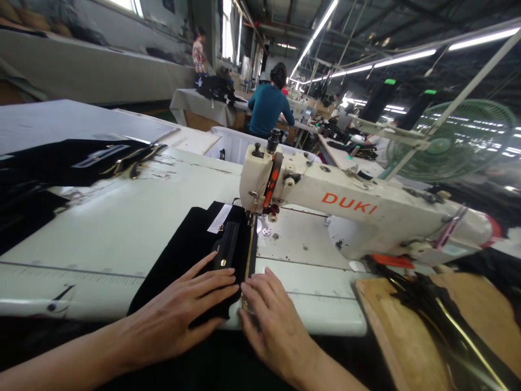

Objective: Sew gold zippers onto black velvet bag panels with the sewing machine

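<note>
A black fabric panel (183, 255) lies under the needle end of a white sewing machine (309, 184) marked DUKI. It bears a white label strip (220, 218) and a black zipped pocket piece (226, 244) with a gold pull. Along its right edge runs a gold-toothed zipper (250, 252), passing beneath the presser foot. My left hand (183, 304) rests flat on the panel, fingers spread, tips near the pocket piece. At the near end of the zipper, my right hand (272, 320) has its fingers bent around the strip, pinching it beside the panel edge.
More black pieces with zippers (93, 157) lie on the table at left. Black strips with gold zipper (448, 320) sit on a wooden board (382, 304) at right. A green fan (468, 141) stands behind the machine. A person in a teal top (266, 108) sits ahead.
</note>
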Motion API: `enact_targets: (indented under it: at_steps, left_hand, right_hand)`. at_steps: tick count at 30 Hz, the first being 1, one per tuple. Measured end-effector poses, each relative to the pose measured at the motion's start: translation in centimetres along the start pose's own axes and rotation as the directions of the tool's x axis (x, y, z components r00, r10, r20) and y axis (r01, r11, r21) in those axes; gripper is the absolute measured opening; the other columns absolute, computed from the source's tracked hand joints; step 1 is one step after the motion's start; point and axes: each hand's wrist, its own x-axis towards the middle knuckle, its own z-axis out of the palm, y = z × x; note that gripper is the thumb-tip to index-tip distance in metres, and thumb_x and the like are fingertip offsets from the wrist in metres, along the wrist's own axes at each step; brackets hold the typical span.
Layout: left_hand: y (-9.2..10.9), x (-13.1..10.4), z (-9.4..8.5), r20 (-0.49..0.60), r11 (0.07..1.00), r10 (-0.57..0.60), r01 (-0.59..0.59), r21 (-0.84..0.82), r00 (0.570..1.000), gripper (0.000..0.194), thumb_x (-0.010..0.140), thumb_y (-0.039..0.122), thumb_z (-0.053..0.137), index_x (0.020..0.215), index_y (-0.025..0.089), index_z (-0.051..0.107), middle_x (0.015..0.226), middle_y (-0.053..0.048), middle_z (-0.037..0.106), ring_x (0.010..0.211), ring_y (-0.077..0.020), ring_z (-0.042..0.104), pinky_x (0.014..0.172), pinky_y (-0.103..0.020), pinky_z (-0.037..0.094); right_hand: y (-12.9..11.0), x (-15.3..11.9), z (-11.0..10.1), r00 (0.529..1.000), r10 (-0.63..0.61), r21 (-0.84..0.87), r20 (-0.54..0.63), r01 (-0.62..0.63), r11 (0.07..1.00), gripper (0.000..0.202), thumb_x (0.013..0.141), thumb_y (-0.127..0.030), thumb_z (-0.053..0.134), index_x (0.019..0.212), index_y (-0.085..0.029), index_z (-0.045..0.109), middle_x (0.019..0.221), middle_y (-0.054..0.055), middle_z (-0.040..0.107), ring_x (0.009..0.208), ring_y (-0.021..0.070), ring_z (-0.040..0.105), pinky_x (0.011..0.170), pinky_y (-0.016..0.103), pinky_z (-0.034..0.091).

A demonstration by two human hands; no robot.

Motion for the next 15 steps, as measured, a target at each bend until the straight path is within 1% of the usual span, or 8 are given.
enact_targets:
  at_steps: [2,4,7,9,12,15]
  left_hand:
    - [-0.2,0.1,0.0,-0.008,1.0,0.009,-0.009,-0.01,1.0,0.06,0.095,0.014,0.058,0.152,0.026,0.047,0.146,-0.005,0.06,0.138,-0.0219,0.053,0.129,-0.048,0.021]
    - [-0.4,0.1,0.1,-0.018,1.0,0.016,-0.017,-0.026,1.0,0.059,0.095,0.013,0.057,0.152,0.028,0.048,0.144,-0.005,0.062,0.137,-0.0222,0.055,0.128,-0.048,0.025]
    - [-0.3,0.2,-0.1,-0.03,0.999,0.04,-0.041,-0.035,0.999,0.062,0.094,0.011,0.057,0.152,0.029,0.047,0.143,-0.003,0.063,0.136,-0.0227,0.056,0.127,-0.048,0.025]
    - [-0.1,0.5,-0.5,-0.009,0.998,0.054,-0.054,-0.035,0.999,0.062,0.094,0.011,0.056,0.152,0.029,0.048,0.142,-0.003,0.064,0.136,-0.0226,0.055,0.128,-0.047,0.023]
    - [0.1,0.8,-1.4,0.047,0.998,0.056,-0.055,-0.036,0.997,0.061,0.093,0.015,0.06,0.151,0.029,0.049,0.142,-0.002,0.064,0.136,-0.0221,0.055,0.128,-0.044,0.022]
    - [-0.1,0.1,-1.6,0.043,0.998,0.033,-0.031,-0.045,0.999,0.069,0.09,0.024,0.068,0.154,0.036,0.044,0.147,0.001,0.059,0.136,-0.0231,0.055,0.126,-0.038,0.031]
  right_hand:
    - [-0.2,0.0,0.0,1.0,0.0,-0.008,-0.005,0.0,1.0,0.035,0.096,-0.015,0.054,0.131,-0.011,0.057,0.12,0.013,0.066,0.118,0.0267,0.061,0.119,0.053,0.041]
    - [-0.4,0.0,0.0,1.0,0.005,-0.005,-0.019,-0.005,1.0,0.036,0.096,-0.013,0.052,0.132,-0.012,0.056,0.119,0.013,0.066,0.117,0.0265,0.061,0.118,0.054,0.042]
    - [-0.4,-0.1,0.3,0.999,0.016,0.009,-0.046,-0.015,1.0,0.034,0.098,-0.013,0.05,0.132,-0.014,0.056,0.118,0.012,0.066,0.116,0.0255,0.061,0.118,0.054,0.042]
    - [-0.3,-0.1,0.6,0.998,0.023,0.022,-0.058,-0.021,1.0,0.032,0.1,-0.013,0.048,0.13,-0.017,0.058,0.117,0.01,0.067,0.114,0.0242,0.062,0.118,0.053,0.042]
    - [0.1,0.1,1.1,0.995,0.019,0.029,-0.103,-0.017,0.999,0.027,0.101,-0.012,0.048,0.123,-0.019,0.061,0.109,0.008,0.068,0.106,0.0228,0.065,0.116,0.05,0.045]
    - [0.7,0.5,1.7,0.98,-0.021,0.012,-0.2,0.024,1.0,0.02,0.099,-0.012,0.05,0.112,-0.02,0.064,0.096,0.006,0.069,0.09,0.0219,0.066,0.105,0.043,0.055]
